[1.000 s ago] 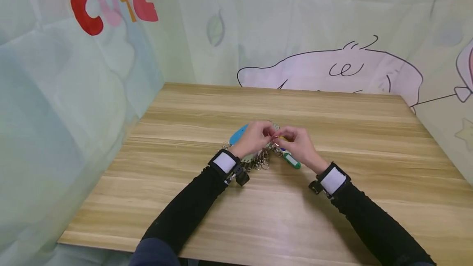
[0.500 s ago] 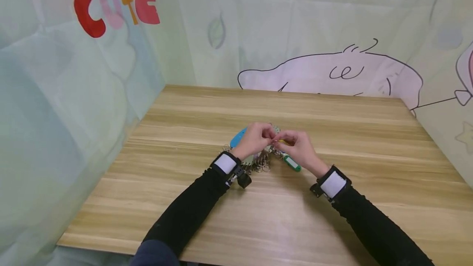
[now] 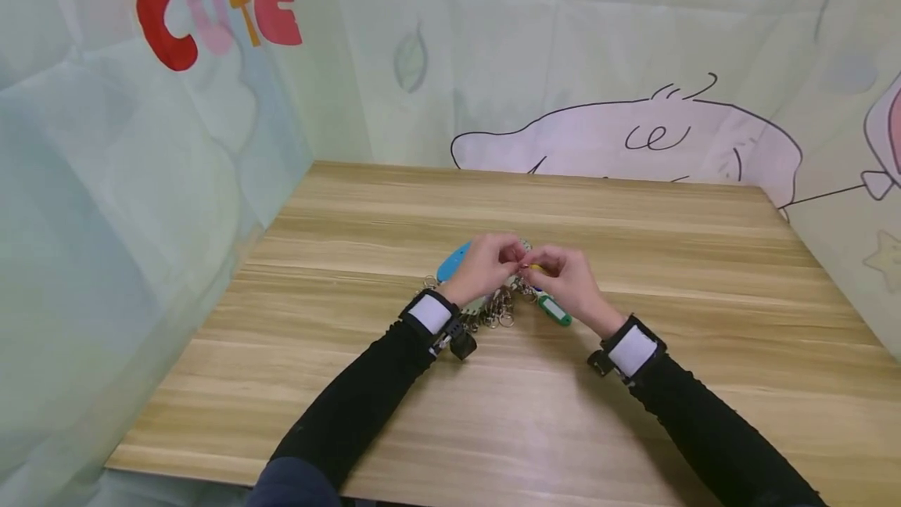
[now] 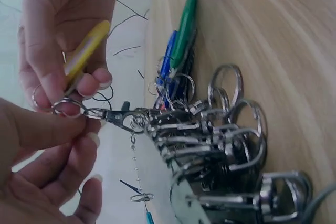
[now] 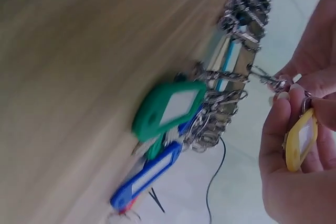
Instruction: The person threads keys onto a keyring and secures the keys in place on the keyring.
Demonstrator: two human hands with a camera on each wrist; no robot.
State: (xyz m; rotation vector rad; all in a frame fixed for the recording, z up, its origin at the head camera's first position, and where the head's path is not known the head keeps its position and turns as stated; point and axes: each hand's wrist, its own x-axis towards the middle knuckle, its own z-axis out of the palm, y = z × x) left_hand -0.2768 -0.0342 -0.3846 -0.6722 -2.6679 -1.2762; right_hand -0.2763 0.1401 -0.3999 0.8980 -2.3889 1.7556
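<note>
My left hand [image 3: 486,266] pinches the metal ring [image 4: 68,107] of a swivel clasp between thumb and fingertip, in the left wrist view. From that ring the clasp [image 4: 113,116] runs to a bunch of metal clasps with rings [image 4: 210,140]. My right hand [image 3: 568,282] grips a yellow key tag [image 5: 302,140], whose small ring [image 5: 306,103] lies at the fingertips. The fingertips of both hands meet above the bunch. Hanging among the clasps are a green key tag [image 5: 170,107] and a blue key tag [image 5: 147,174].
The bunch lies mid-table on the wood-grain tabletop [image 3: 394,382]. A flat blue oval piece [image 3: 453,263] shows beyond my left hand. Printed cloth [image 3: 394,37] encloses the table's back and left side.
Both hands stay fingertip to fingertip over the bunch, with only tiny finger shifts. The head view tilts slightly.
</note>
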